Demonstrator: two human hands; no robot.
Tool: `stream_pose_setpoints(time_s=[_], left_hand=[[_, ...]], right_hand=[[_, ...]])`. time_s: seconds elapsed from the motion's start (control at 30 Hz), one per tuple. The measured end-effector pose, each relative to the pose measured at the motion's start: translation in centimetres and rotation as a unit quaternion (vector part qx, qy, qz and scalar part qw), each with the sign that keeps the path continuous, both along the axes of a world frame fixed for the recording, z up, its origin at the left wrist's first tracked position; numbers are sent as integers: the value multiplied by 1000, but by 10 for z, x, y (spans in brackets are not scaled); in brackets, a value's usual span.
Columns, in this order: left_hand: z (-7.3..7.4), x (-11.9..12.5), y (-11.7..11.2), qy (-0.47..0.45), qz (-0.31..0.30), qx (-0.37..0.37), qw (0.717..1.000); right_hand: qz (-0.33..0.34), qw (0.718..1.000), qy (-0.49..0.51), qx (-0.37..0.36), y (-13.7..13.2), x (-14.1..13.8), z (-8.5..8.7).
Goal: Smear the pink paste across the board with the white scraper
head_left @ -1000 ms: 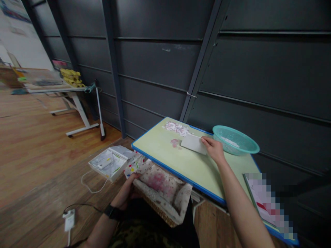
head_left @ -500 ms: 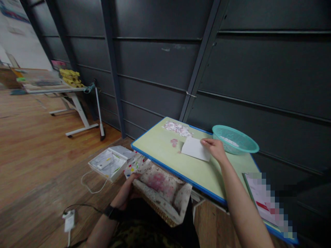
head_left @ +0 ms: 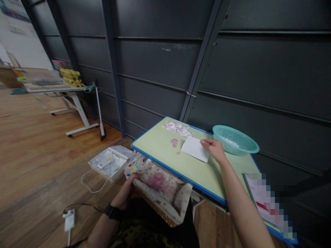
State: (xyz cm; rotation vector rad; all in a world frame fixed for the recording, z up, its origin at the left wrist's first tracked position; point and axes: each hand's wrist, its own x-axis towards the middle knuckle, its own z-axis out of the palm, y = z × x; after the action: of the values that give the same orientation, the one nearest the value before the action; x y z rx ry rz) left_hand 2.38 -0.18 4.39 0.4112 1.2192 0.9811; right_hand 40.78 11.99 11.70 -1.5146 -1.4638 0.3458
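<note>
My right hand pinches the far right corner of a white sheet of paper, which rests low over the yellow-green tabletop. Left of the sheet are pinkish-red smudges on the table. Behind them lies a pile of small torn paper scraps. Below the table's front edge, my left hand grips the left side of a cloth-lined wicker basket, tilted over my lap. Its lining is stained pink and speckled dark. The fingers under the rim are hidden.
A turquoise plastic basin holding white scraps stands at the table's back right. A clipboard, partly blurred out, lies at the right edge. On the floor at left are an open white box with a cable and a power strip.
The sheet's near right corner has shifted very slightly left. Both hands and the basket otherwise stay in place.
</note>
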Motion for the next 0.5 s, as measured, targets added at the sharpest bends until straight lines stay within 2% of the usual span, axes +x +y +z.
stream_pose_setpoints(time_s=[0.2, 0.4, 0.5], left_hand=[[-2, 0, -1, 5, -9, -1, 1000], [-1, 0, -1, 15, -1, 14, 1000], [-2, -1, 0, 11, -2, 17, 1000]], right_hand=[[96, 991, 40, -88, -6, -13, 1], [32, 992, 98, -66, -2, -6, 0], [45, 991, 91, -85, -5, -9, 2]])
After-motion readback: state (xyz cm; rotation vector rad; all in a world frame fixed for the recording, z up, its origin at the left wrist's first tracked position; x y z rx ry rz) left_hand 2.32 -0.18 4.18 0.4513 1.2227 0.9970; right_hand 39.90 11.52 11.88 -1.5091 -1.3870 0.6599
